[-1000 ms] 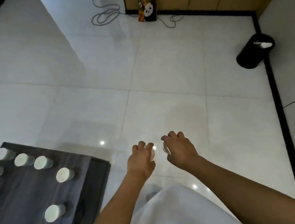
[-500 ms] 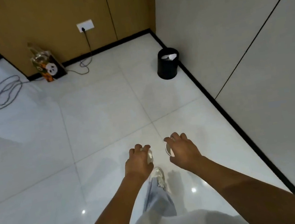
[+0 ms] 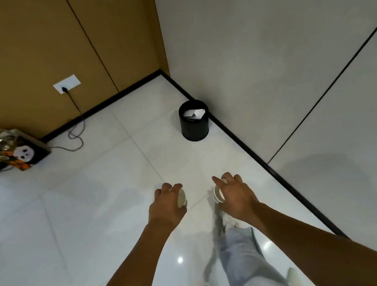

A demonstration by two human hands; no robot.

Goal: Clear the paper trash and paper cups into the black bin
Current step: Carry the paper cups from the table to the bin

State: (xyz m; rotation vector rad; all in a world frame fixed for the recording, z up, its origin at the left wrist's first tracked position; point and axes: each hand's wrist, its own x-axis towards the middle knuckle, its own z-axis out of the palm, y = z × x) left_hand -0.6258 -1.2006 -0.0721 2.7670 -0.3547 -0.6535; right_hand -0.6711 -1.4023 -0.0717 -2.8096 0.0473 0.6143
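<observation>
While the two paper cups are in your hands and not yet in the bin, this load counts as under way, not done. The left paper cup (image 3: 181, 198) sits on its side in your left hand (image 3: 167, 206), its open rim facing right; the right paper cup (image 3: 219, 194) lies likewise in your right hand (image 3: 236, 196), rim facing left. The black bin (image 3: 194, 122) stands on the floor (image 3: 96, 216) well ahead of you, far and slightly right, close against the dark skirting of the grey wall (image 3: 267, 59). White paper (image 3: 194, 113) already shows inside its mouth, so some trash has gone in. I judge what remains is to reach the bin and drop both cups; whether more trash waits elsewhere cannot be told from here.

Both your arms reach forward and down, roughly level, backs of the hands up, fingers curled over each cup from above, the hands near each other but apart. Far left, a panda-printed bag (image 3: 23, 154) leans at the wooden wall beneath a socket (image 3: 66, 84) with a trailing cable.
</observation>
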